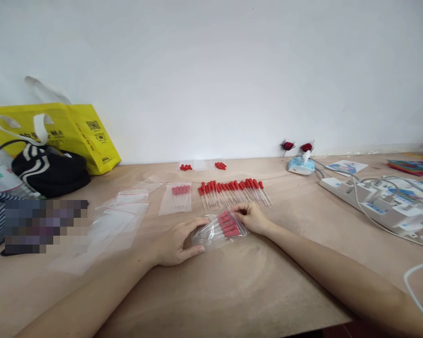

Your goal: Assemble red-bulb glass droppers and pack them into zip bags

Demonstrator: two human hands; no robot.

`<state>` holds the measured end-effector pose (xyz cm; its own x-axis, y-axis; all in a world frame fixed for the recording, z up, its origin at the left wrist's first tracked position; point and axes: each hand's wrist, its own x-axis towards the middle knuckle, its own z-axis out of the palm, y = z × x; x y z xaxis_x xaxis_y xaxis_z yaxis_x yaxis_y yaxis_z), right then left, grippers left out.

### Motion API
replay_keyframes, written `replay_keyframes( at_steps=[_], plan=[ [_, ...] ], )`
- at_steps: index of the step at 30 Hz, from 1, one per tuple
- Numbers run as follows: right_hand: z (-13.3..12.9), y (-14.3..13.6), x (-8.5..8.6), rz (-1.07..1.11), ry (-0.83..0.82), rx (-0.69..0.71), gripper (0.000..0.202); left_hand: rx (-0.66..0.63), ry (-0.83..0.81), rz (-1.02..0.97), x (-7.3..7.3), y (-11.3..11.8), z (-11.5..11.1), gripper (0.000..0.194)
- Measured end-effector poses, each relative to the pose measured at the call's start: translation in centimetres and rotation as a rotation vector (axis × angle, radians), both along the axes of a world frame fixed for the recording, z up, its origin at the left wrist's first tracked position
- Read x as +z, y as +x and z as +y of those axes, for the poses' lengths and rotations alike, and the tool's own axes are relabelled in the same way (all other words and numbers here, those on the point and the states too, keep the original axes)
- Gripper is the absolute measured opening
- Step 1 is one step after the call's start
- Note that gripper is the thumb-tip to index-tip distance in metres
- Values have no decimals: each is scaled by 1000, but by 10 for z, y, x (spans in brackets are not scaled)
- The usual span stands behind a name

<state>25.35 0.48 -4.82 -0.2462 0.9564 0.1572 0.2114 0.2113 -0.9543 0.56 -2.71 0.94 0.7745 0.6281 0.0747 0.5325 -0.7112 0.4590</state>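
Observation:
A clear zip bag (211, 231) holds several droppers (229, 224) with red rubber bulbs and thin clear stems. The bulbs point toward the right end of the bag. My left hand (178, 241) curves around the bag's left end, with thumb below and fingers above, gripping its edges. At the upper right corner, my right hand (249, 217) pinches the bag between thumb and fingers. Just beyond it lies a row of loose red-bulbed droppers (232, 188). A flat bag with several droppers (178, 197) lies left of that row.
Empty zip bags (127, 211) lie in a loose pile at left. Small bags of red bulbs (197, 165) rest near the wall. At left stand a yellow bag (91, 141) and a black bag (52, 171). A tissue pack (301, 165) and a cabled power strip (345, 190) are at right.

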Motion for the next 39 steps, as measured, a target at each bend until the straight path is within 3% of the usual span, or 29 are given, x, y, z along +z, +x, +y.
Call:
replay_keyframes(
  at_steps=[3, 7, 13, 18, 24, 29, 33, 39],
  plan=[
    [0, 4, 2, -150, 135, 74, 27, -16, 8, 4, -2, 0, 1, 48],
    [1, 10, 5, -321, 216, 55, 28, -18, 33, 22, -5, -1, 3, 47],
    [-5, 13, 11, -200, 70, 53, 27, 5, 141, 23, -4, 0, 2, 45],
    [-21, 19, 20, -398, 41, -98, 43, 21, 171, 30, -3, 1, 1, 46],
    [-35, 11, 16, -365, 40, -116, 27, 14, 156, 13, -7, 1, 4, 47],
    [-34, 4, 12, -255, -11, 3, 24, 11, 143, -5, -7, 0, 3, 49],
    [-32, 6, 12, -263, -11, 33, 25, 80, 12, -86, -4, 1, 4, 52],
    [-29, 3, 12, -308, 124, 79, 22, 339, -359, -375, -14, 25, 29, 46]
  ],
)
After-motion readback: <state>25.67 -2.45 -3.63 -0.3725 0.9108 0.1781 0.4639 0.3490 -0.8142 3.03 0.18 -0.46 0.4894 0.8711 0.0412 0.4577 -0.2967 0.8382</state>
